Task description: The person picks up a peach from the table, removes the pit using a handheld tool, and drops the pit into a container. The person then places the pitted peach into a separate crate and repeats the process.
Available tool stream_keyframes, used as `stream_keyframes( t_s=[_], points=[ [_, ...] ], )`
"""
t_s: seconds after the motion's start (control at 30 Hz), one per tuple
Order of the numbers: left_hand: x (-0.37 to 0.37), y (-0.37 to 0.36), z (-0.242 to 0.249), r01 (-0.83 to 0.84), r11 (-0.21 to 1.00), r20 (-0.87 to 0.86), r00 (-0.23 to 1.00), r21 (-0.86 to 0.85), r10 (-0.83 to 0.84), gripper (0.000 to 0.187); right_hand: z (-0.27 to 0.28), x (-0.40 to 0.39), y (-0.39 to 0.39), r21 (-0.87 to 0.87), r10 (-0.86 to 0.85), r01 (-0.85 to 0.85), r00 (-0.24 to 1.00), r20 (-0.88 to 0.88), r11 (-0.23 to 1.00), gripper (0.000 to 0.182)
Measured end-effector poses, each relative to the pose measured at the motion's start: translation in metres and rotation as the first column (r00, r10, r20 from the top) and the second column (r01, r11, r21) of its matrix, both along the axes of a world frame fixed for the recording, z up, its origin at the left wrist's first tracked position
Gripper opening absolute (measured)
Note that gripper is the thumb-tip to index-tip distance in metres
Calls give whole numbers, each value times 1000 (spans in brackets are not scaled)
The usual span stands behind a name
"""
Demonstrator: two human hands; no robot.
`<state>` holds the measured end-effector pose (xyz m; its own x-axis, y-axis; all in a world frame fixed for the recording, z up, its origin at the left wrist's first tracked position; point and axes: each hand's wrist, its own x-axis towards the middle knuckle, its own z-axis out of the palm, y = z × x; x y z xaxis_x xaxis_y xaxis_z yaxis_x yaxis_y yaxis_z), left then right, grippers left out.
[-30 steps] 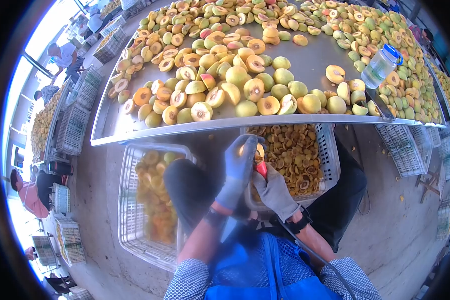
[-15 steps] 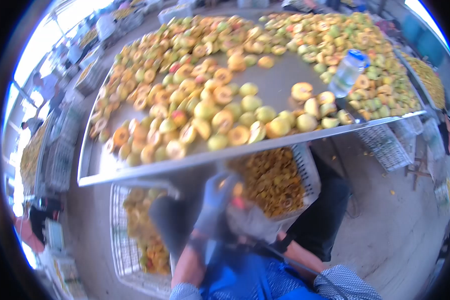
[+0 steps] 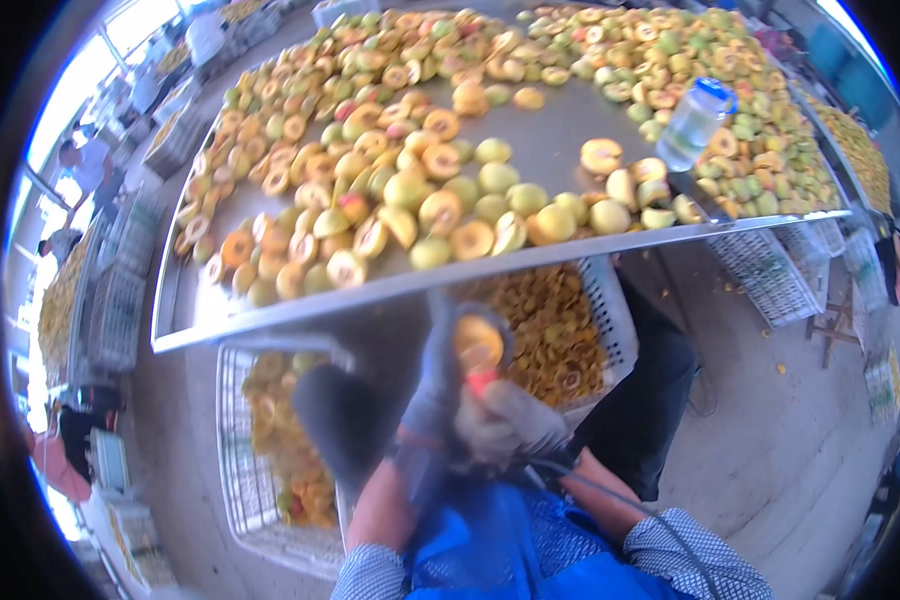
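Just below the metal table's front edge, my gloved left hand point(image 3: 438, 375) is closed round a halved orange fruit point(image 3: 479, 342), whose cut face shows. My gloved right hand point(image 3: 515, 425) grips a tool with a red tip point(image 3: 481, 381) that touches or nearly touches the lower side of the fruit. The tool's body is mostly hidden in the right hand, and a dark cable point(image 3: 610, 492) runs from there past the right forearm. Under the hands stands a white crate point(image 3: 610, 300) of cut fruit pieces.
The metal table point(image 3: 560, 126) holds many halved fruits, a blue-capped bottle point(image 3: 694, 125) and a dark blade-like object point(image 3: 699, 196). Another filled crate point(image 3: 232, 450) stands at the lower left. Empty-looking crates point(image 3: 765, 275) are at the right. People sit farther off on both sides.
The fruit half in my left hand now faces upward and shows more clearly, slightly higher. The red tip has moved up a little. The table appears slightly higher in view.
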<state>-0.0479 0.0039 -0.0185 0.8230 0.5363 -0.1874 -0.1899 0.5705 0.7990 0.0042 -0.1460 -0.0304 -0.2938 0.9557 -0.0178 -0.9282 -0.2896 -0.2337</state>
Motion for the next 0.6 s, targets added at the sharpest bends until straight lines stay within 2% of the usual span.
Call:
stream_keyframes(
  t_s=[0.03, 0.07, 0.1, 0.13, 0.17, 0.2, 0.23, 0.27, 0.3, 0.33, 0.4, 0.47, 0.53, 0.6],
  points=[
    [-8, 5, -1, -29, 1000, -26, 999, -7, 29, 50, -15, -7, -7, -16, -114, 113, 989, -99, 993, 15],
    [-11, 11, 0, -71, 994, -57, 995, 87, 76, 54, 8, -4, -11, -22, -34, 27, 901, -432, 999, 14],
    [-13, 17, 2, -106, 977, -80, 989, 186, 122, 57, 25, -1, -14, -136, -191, 188, 982, -4, 973, 25],
    [-16, 21, 4, -131, 949, -98, 981, 288, 165, 61, 33, 2, -15, -155, -282, 379, 855, 435, 912, 37],
    [-35, 31, 19, -177, 942, -167, 959, 286, 231, 59, 24, 7, -15, -149, -275, 367, 861, 428, 918, 37],
    [-55, 41, 35, -238, 812, -205, 895, 533, 397, 51, 8, 13, -15, -232, -277, 488, 759, 590, 841, 36],
    [-75, 55, 60, -90, 619, -247, 864, 781, 438, 35, -2, 18, -15, -282, -245, 611, 635, 732, 740, 35],
    [-94, 64, 89, 169, 202, -256, 778, 965, 573, 21, -5, 21, -18, -276, -245, 601, 641, 728, 750, 35],
    [-116, 81, 94, 298, 24, -237, 706, 954, 667, 18, -8, 21, -21, -314, -261, 598, 681, 685, 737, 35],
    [-128, 86, 111, 369, -64, -209, 652, 927, 729, 18, -11, 19, -21, -355, -275, 591, 719, 639, 724, 35],
    [-132, 106, 121, 310, 41, -236, 625, 950, 744, 22, -16, 10, -10, -382, -259, 595, 721, 643, 707, 35],
    [-108, 114, 127, 352, -147, -187, 754, 924, 630, 30, -16, 1, 3, -343, -167, 576, 654, 737, 742, 34],
    [-54, 125, 125, 348, -109, -215, 764, 931, 608, 42, -10, -8, 9, -309, -144, 585, 600, 787, 750, 33],
    [-10, 141, 108, 208, -356, -47, 911, 911, 410, 42, -1, -14, 9, -323, -123, 561, 615, 779, 762, 32]
  ],
)
